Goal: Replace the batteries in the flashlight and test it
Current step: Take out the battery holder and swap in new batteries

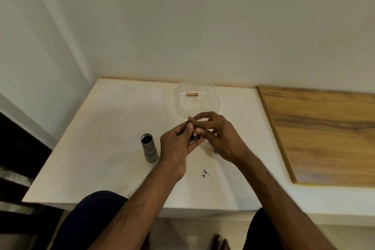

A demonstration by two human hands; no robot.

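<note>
The grey flashlight body (149,148) stands upright on the white table (105,148), its open dark end facing up, just left of my hands. My left hand (178,144) grips a small black battery holder (194,135) with a copper-and-black battery showing in it. My right hand (219,136) pinches the top of that holder with thumb and fingertips. One more copper-and-black battery (192,94) lies in a clear plastic container (215,105) behind my hands. Most of the holder is hidden by my fingers.
A wooden board (324,128) covers the table's right part. Small dark flecks (205,173) lie near the front edge. Walls close the back and the left. A small grey part (215,150) peeks out under my right wrist. My knees and a foot show below.
</note>
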